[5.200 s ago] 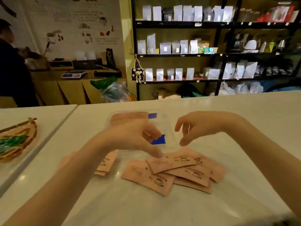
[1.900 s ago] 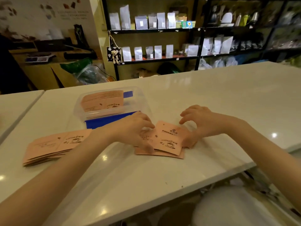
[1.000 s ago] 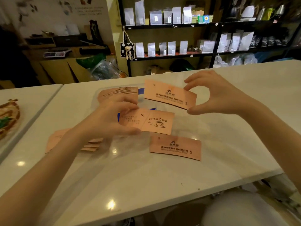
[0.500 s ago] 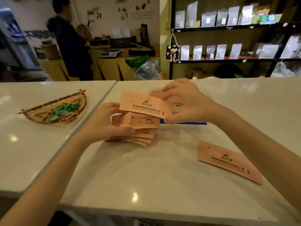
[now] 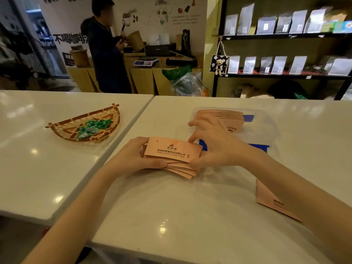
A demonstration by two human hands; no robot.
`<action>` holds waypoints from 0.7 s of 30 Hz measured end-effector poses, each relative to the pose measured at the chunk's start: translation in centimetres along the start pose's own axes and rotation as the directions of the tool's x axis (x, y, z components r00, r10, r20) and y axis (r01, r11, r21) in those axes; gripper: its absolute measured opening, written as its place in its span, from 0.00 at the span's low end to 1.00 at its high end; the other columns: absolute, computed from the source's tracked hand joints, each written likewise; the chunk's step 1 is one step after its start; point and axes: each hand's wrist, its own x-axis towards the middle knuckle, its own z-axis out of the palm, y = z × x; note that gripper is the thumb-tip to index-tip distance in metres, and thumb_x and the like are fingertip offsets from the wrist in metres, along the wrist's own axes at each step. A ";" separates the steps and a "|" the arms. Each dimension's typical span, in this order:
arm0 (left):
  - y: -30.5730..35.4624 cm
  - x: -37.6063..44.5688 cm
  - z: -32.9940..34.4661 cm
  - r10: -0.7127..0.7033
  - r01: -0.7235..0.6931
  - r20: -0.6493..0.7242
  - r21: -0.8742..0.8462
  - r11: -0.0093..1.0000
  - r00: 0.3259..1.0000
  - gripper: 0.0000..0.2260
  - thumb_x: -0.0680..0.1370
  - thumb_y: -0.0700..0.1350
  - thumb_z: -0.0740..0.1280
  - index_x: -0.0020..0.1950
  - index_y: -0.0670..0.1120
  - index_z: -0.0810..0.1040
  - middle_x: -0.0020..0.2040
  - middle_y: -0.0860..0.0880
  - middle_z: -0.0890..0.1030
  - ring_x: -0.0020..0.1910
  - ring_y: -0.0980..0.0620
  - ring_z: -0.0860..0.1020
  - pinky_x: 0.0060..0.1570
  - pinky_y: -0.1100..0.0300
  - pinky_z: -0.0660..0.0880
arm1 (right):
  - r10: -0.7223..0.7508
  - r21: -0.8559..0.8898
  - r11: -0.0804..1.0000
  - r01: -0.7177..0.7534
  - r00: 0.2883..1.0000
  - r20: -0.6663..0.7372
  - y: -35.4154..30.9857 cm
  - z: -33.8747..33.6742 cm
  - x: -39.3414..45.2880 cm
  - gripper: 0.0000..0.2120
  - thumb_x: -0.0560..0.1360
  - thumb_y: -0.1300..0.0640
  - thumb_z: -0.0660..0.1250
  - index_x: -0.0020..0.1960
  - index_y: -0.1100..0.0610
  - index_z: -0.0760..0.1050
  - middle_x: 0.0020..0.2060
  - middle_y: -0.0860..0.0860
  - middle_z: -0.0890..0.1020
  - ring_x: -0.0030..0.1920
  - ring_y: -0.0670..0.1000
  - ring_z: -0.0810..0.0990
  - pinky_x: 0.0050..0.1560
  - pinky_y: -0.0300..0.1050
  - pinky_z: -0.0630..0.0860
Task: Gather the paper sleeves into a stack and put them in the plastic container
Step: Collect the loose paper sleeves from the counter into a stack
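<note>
Stack of salmon-pink paper sleeves (image 5: 172,156) pinched between my left hand (image 5: 133,156) and right hand (image 5: 213,147), just before the clear plastic container (image 5: 266,126). Lower edges fanned; loosening could spill them.

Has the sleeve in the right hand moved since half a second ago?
Yes. The sleeve was held raised above the stack beside the plastic container; it now lies on top of it.
</note>
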 end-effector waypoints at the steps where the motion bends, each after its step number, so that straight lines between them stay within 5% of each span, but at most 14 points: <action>1: -0.2 0.0 0.0 -0.020 0.020 -0.002 -0.007 1.000 1.000 0.21 0.63 0.54 0.75 0.46 0.67 0.67 0.49 0.66 0.70 0.51 0.64 0.69 0.50 0.68 0.66 | -0.003 -0.005 1.000 0.003 1.000 0.003 0.0 0.1 0.0 0.27 0.63 0.40 0.69 0.59 0.48 0.73 0.72 0.47 0.59 0.72 0.51 0.47 0.71 0.53 0.45; 5: -0.5 0.1 0.0 -0.079 0.081 -0.034 0.083 0.993 0.996 0.43 0.57 0.61 0.74 0.68 0.54 0.62 0.69 0.52 0.66 0.68 0.51 0.62 0.69 0.51 0.60 | -0.020 -0.024 0.999 0.021 0.999 0.032 0.0 0.1 -0.2 0.27 0.64 0.39 0.68 0.61 0.48 0.73 0.73 0.47 0.56 0.73 0.51 0.45 0.71 0.53 0.43; 14: 4.4 0.2 1.2 0.185 -0.164 -0.050 0.273 0.948 0.981 0.33 0.61 0.62 0.70 0.64 0.56 0.67 0.69 0.53 0.65 0.68 0.54 0.60 0.67 0.55 0.59 | 0.007 0.064 0.998 -0.005 1.000 -0.018 1.9 -2.1 -2.8 0.32 0.63 0.34 0.66 0.63 0.44 0.68 0.73 0.44 0.56 0.73 0.47 0.46 0.73 0.54 0.48; 19: 9.1 1.1 4.3 0.396 -0.409 0.103 0.214 0.887 0.912 0.29 0.62 0.63 0.69 0.60 0.64 0.65 0.62 0.64 0.67 0.58 0.68 0.60 0.55 0.76 0.59 | 0.068 0.046 0.997 -0.065 0.996 -0.060 3.4 -3.4 -6.2 0.31 0.62 0.33 0.65 0.62 0.44 0.68 0.68 0.42 0.65 0.69 0.46 0.56 0.70 0.50 0.51; 21: 10.7 1.8 5.8 0.456 -0.488 0.188 0.198 0.850 0.870 0.30 0.63 0.63 0.70 0.62 0.62 0.66 0.66 0.63 0.66 0.63 0.65 0.61 0.61 0.72 0.60 | 0.116 0.040 0.993 -0.114 0.992 -0.054 3.8 -4.1 -7.9 0.29 0.63 0.35 0.66 0.62 0.44 0.69 0.65 0.42 0.69 0.66 0.45 0.61 0.69 0.48 0.54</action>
